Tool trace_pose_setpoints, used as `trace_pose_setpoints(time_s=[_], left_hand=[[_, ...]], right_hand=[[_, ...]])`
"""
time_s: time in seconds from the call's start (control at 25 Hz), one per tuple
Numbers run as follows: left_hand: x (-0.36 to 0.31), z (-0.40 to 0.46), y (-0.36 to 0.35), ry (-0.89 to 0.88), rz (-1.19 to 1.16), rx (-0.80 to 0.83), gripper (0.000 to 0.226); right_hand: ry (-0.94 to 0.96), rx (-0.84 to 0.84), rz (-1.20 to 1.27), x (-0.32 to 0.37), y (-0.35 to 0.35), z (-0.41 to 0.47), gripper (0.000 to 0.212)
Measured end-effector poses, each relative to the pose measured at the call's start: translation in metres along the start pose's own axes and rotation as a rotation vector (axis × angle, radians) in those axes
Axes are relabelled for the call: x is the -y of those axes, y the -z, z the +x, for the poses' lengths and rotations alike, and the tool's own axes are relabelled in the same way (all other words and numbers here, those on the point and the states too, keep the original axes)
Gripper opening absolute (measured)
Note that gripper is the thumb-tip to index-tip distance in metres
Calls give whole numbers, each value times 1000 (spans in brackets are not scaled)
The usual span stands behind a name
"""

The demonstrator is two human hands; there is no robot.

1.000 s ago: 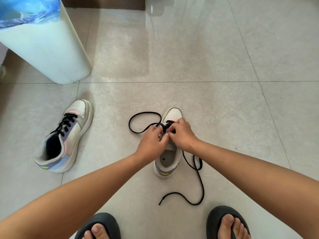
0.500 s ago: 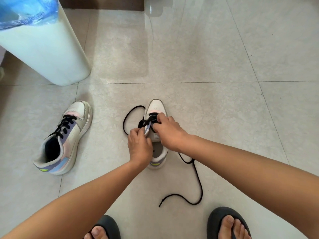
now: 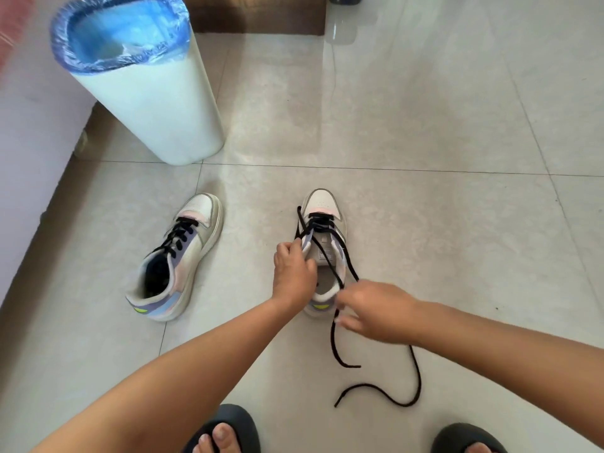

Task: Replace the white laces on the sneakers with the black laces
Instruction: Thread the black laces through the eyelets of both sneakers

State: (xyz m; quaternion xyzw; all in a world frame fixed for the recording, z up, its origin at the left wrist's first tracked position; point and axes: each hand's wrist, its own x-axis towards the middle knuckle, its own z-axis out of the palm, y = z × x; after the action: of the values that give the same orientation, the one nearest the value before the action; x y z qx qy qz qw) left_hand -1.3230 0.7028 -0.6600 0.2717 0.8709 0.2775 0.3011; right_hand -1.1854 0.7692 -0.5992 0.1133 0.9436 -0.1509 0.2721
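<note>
A white and pastel sneaker (image 3: 322, 204) stands on the floor tiles in front of me, toe pointing away, with a black lace (image 3: 333, 348) threaded through its front eyelets. My left hand (image 3: 292, 273) grips the sneaker's left collar edge by the tongue. My right hand (image 3: 376, 312), blurred, pinches the black lace near the heel, and both lace ends run back past it and trail on the floor. The second sneaker (image 3: 176, 259) lies to the left, laced in black.
A tall white bin (image 3: 157, 106) with a blue liner stands at the back left by the wall. My feet in dark slippers (image 3: 225, 429) are at the bottom edge. A dark wooden threshold (image 3: 255, 14) lies at the top.
My right hand has left the front eyelets and pulled back toward the heel, drawing the lace with it. The loop that lay left of the sneaker is gone. The view has tilted up.
</note>
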Motion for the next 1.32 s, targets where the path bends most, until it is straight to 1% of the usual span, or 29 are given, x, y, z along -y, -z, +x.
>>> trace_pose_setpoints(time_s=[0.04,0.08,0.12,0.16,0.24,0.32,0.4,0.44,0.48,0.56,0.6,0.64,0.72,0.76,0.84,0.88,0.96,1.04,1.12,1.16,1.2,1.24,1.28,1.32], left_hand=[[1,0,1,12,-42,16,42],[3,0,2,25,-95,31,42],[4,-2,2,37,-147,47,41],[5,-4,3,43,-190,60,38],[7,-6,6,44,-251,76,28],[8,-1,13,23,-272,72,25],[6,7,22,38,-308,62,32],[4,9,26,52,-304,83,38],[2,8,27,56,-244,125,44],[0,-7,16,14,45,216,53],[0,-15,7,6,178,238,51],[0,-21,-1,31,232,254,44],[-4,-26,-6,95,129,246,30],[-6,-22,-4,92,80,212,27],[-12,-13,0,16,125,143,24],[-14,-10,3,-29,179,110,25],[-16,-5,9,-94,257,68,26],[-17,1,16,-121,314,30,26],[-18,7,25,-136,369,-10,28],[-20,9,28,-143,389,-30,28],[-22,10,32,-148,400,-48,28],[-24,10,35,-155,398,-65,28],[-28,10,38,-167,385,-89,27],[-32,10,41,-178,364,-120,27]], right_hand=[[-109,-193,88,-3,15,18,28],[-194,-335,102,-6,25,35,28],[-253,-392,82,-6,32,50,29],[-296,-374,96,-5,33,62,30],[-389,-292,257,-7,32,80,28],[-433,-295,411,-12,28,85,22],[-405,-329,527,-22,24,84,18],[-391,-329,567,-26,24,81,17],[-380,-318,575,-28,24,77,17],[-373,-289,563,-30,23,72,18],[-372,-285,569,-27,22,70,19],[-366,-290,571,-22,22,67,19],[-305,-334,492,-11,21,56,19],[-248,-369,423,-8,21,48,19],[-127,-419,333,-14,20,23,16],[-74,-405,318,-21,18,7,14],[9,-303,280,-30,10,-24,10],[98,-115,143,-27,-8,-47,11],[169,174,15,-16,-23,-56,16],[173,268,-20,-13,-25,-55,16],[153,273,-29,-11,-21,-49,18],[82,192,3,-12,-12,-41,21],[-19,-6,96,-17,-1,-30,23],[-110,-281,220,-20,13,-18,24]])
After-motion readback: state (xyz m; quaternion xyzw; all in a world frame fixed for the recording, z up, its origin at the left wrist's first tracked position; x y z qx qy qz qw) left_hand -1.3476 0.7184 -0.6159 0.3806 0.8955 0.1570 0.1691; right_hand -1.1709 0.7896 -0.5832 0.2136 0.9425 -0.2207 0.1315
